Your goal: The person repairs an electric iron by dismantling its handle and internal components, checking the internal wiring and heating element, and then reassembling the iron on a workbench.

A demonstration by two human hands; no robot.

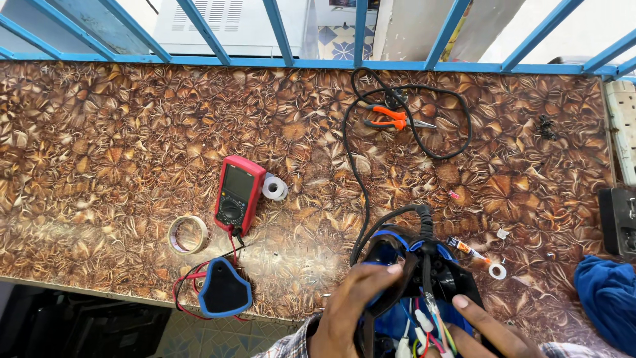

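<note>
Both hands (358, 308) grip wired device (424, 265)

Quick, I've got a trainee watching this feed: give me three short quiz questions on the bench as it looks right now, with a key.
1. True or false: the red multimeter lies face up on the table.
2. Which lies nearest the multimeter: A) orange-handled pliers, B) small white tape roll, C) blue cloth?
3. What do the left hand and right hand hold together?

Key: 1 true; 2 B; 3 an opened black and blue device with loose coloured wires and a black cable.
</note>
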